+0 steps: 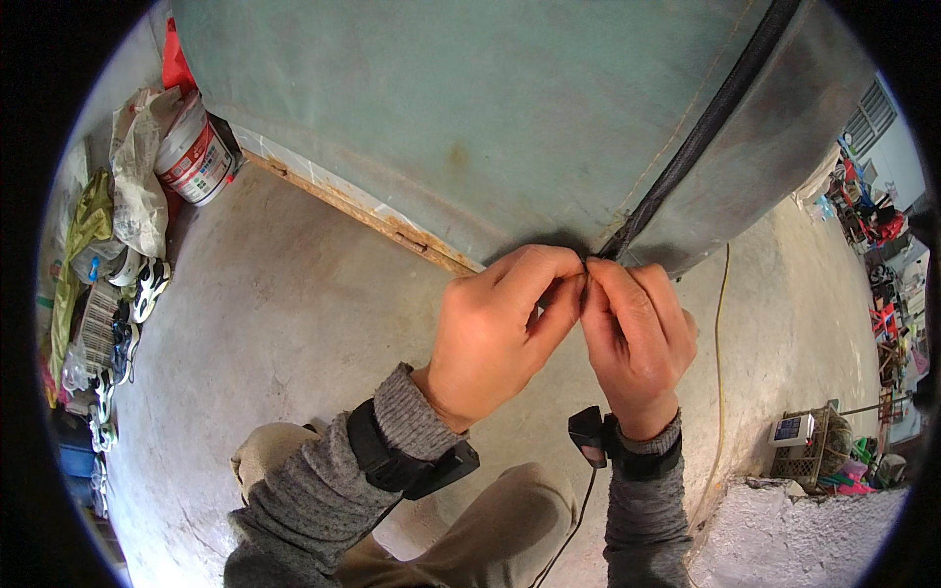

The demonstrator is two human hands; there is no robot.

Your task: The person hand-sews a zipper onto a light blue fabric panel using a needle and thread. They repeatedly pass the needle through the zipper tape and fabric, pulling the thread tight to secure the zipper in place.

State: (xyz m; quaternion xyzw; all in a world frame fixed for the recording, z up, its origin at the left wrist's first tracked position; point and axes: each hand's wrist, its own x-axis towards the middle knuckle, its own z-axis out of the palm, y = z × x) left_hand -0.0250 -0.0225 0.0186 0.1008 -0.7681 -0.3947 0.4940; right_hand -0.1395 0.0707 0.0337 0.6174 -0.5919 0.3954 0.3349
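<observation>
My left hand (505, 318) and my right hand (637, 338) meet, thumbs and fingers pinched together tip to tip. A small dark bit shows between the fingertips, too little of it to name. Right behind them is the lower end of a thick black braided cord (691, 137), which runs up along the corner of a large grey-green panel (421, 108). Whether the pinched bit belongs to this cord is hidden by my fingers. A row of light stitching runs beside the cord. Both wrists carry black straps with small devices.
The panel's lower edge shows a worn wooden strip (363, 216) above the concrete floor (265, 284). A white bucket (194, 152), bags and shoes line the left side. A thin yellow cable (722, 363) crosses the floor at right, near a crate (818, 446) and a rough white ledge (794, 539).
</observation>
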